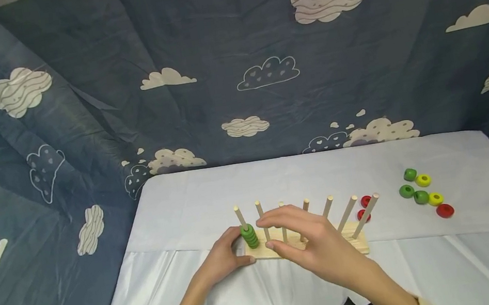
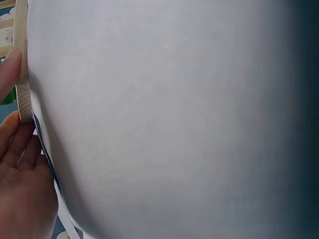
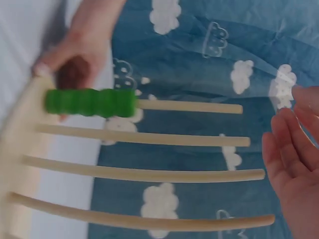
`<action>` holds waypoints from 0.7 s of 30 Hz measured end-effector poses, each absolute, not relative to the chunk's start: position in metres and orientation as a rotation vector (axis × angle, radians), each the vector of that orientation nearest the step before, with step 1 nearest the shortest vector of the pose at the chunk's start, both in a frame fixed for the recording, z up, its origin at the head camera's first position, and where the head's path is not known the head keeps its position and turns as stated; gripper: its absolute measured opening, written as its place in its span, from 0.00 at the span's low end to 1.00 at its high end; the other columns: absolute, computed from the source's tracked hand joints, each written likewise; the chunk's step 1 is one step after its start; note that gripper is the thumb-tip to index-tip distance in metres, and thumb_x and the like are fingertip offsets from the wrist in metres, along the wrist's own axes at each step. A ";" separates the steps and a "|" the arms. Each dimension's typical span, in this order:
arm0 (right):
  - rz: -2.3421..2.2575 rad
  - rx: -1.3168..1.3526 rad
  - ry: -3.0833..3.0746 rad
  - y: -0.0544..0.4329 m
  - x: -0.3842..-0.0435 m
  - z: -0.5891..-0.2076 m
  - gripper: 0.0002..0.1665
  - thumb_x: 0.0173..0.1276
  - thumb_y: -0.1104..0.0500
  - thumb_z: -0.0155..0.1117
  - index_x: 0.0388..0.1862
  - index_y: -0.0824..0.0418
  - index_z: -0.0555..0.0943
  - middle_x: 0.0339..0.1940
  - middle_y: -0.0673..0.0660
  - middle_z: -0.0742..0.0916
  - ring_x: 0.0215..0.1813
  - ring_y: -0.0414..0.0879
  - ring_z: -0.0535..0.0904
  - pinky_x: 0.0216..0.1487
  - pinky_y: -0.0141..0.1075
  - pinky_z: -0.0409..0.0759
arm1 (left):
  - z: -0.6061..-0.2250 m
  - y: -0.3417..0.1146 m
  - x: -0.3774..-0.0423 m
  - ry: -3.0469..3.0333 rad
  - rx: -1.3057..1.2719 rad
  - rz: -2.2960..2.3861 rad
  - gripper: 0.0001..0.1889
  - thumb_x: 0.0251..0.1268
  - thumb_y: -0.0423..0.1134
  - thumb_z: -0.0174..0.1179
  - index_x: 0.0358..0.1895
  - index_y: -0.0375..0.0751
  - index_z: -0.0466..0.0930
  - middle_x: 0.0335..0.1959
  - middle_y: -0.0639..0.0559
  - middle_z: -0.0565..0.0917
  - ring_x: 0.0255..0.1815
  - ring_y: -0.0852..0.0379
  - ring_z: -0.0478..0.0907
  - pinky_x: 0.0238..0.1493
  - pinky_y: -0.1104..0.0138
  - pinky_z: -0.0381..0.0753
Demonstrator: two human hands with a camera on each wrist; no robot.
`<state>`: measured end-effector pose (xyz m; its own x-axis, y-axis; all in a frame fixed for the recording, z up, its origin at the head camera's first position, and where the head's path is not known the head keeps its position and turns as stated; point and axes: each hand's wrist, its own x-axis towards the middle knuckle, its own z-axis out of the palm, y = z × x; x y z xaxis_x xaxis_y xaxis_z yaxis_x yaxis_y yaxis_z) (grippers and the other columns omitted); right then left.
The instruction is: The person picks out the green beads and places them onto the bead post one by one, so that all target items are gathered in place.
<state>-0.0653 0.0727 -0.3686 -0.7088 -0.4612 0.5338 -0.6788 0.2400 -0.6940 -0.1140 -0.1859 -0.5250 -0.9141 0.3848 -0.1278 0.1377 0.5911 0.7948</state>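
Note:
A wooden peg stand (image 1: pixel 263 252) with several upright pegs rests on the white cloth. Green beads (image 1: pixel 249 236) are stacked on its leftmost peg; the right wrist view shows the same green stack (image 3: pixel 89 102) low against the base, with bare peg above. My left hand (image 1: pixel 222 260) grips the stand's left end, thumb in front and fingers behind; in the left wrist view that hand (image 2: pixel 25 194) is around the board's end. My right hand (image 1: pixel 318 246) hovers over the pegs, thumb and fingers apart, nothing visible between them. In the right wrist view it (image 3: pixel 299 159) is beyond the peg tips.
Two red beads (image 1: pixel 366 201) lie behind the stand's right pegs. Farther right are loose green beads (image 1: pixel 421 197), yellow beads (image 1: pixel 436 199) and another red bead (image 1: pixel 445 211). A dark cloud-patterned curtain (image 1: pixel 209 32) hangs behind the white-covered table (image 1: pixel 313 174).

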 end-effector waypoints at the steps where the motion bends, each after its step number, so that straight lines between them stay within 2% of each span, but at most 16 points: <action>1: 1.468 1.069 -2.296 0.074 -0.062 -0.373 0.23 0.65 0.62 0.71 0.59 0.50 0.80 0.55 0.46 0.83 0.59 0.43 0.78 0.61 0.37 0.75 | -0.525 -0.186 -0.114 2.537 0.426 1.229 0.39 0.50 0.45 0.77 0.68 0.52 0.71 0.63 0.60 0.73 0.71 0.54 0.63 0.72 0.52 0.59; 4: 1.473 1.038 -2.325 0.079 -0.052 -0.386 0.23 0.65 0.62 0.71 0.58 0.49 0.80 0.55 0.46 0.83 0.58 0.43 0.78 0.60 0.37 0.77 | -0.525 -0.185 -0.113 2.535 0.428 1.235 0.39 0.50 0.44 0.77 0.68 0.50 0.71 0.63 0.58 0.74 0.71 0.52 0.63 0.72 0.52 0.59; 13: 1.434 0.855 -2.423 0.105 -0.028 -0.424 0.26 0.61 0.64 0.74 0.56 0.45 0.80 0.52 0.43 0.84 0.51 0.40 0.80 0.47 0.37 0.83 | -0.527 -0.185 -0.113 2.553 0.422 1.207 0.40 0.49 0.46 0.77 0.69 0.48 0.71 0.65 0.56 0.73 0.72 0.51 0.63 0.72 0.53 0.60; 21: 1.336 0.629 -2.533 0.137 -0.016 -0.450 0.27 0.57 0.67 0.75 0.53 0.46 0.81 0.50 0.41 0.84 0.45 0.37 0.80 0.43 0.34 0.83 | -0.527 -0.184 -0.112 2.553 0.424 1.211 0.40 0.50 0.48 0.76 0.69 0.48 0.70 0.66 0.55 0.72 0.72 0.50 0.62 0.72 0.51 0.60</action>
